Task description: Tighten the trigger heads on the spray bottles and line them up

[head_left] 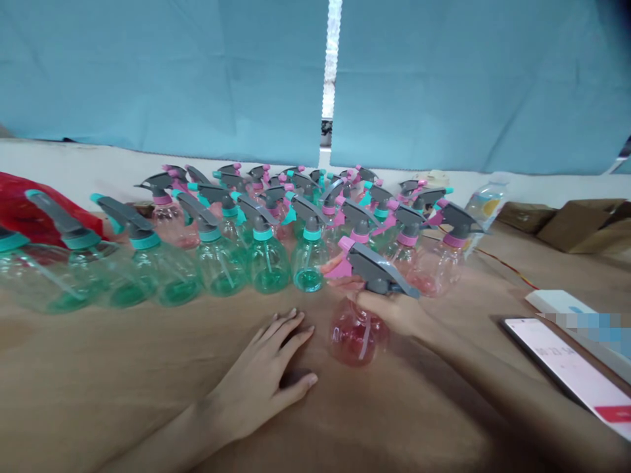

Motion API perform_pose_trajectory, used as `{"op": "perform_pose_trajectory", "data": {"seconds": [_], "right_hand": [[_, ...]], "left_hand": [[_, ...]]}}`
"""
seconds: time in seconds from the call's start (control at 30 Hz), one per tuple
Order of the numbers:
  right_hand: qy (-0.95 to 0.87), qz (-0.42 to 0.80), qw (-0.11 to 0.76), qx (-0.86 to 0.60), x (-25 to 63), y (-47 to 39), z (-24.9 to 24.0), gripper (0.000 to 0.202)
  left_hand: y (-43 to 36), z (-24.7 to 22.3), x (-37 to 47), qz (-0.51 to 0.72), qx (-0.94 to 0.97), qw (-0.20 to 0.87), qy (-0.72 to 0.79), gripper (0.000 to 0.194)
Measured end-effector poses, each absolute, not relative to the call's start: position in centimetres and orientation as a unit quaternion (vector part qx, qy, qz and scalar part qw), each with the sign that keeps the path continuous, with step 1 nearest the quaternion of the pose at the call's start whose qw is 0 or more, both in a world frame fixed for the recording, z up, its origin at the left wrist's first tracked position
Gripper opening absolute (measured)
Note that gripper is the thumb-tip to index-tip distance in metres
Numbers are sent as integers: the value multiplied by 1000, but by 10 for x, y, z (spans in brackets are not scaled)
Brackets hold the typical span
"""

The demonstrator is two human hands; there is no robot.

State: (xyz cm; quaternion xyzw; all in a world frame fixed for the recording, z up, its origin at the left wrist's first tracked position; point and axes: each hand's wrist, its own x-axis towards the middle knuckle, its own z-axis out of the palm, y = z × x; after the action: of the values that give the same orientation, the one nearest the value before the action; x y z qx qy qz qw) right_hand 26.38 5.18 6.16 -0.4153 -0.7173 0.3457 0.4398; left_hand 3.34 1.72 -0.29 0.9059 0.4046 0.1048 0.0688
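Observation:
My right hand (pixel 389 309) is wrapped round the neck of a pink spray bottle (pixel 355 338), just below its grey and pink trigger head (pixel 374 268). A white dip tube shows through the bottle's clear pink body. To the left of it, my left hand (pixel 266 368) lies palm down over the brown table (pixel 162 387), fingers stretched out and holding nothing. Beyond my hands stands a front row of green spray bottles, among them one with a turquoise collar (pixel 309 259). Pink spray bottles, such as one (pixel 438 263) on the right, stand beside them.
Several more spray bottles (pixel 170 220) crowd behind the front row. A phone with a timer display (pixel 557 361) and a white box (pixel 566 305) lie at right. Cardboard boxes (pixel 576 223) and a clear bottle (pixel 486 203) stand farther back. A red bag (pixel 44 203) sits at left.

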Motion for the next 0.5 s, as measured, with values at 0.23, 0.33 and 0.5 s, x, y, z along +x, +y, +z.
{"op": "perform_pose_trajectory", "data": {"seconds": [0.23,0.33,0.5], "right_hand": [[-689,401,456,-395,259,55,61,39],[-679,409,450,-411,259,54,61,43],[-668,393,445,-448,259,51,61,35]], "left_hand": [[16,-3,34,110,905,69,405,53],[15,-3,34,113,903,71,407,52],[15,-3,34,104,904,72,409,53]]}}
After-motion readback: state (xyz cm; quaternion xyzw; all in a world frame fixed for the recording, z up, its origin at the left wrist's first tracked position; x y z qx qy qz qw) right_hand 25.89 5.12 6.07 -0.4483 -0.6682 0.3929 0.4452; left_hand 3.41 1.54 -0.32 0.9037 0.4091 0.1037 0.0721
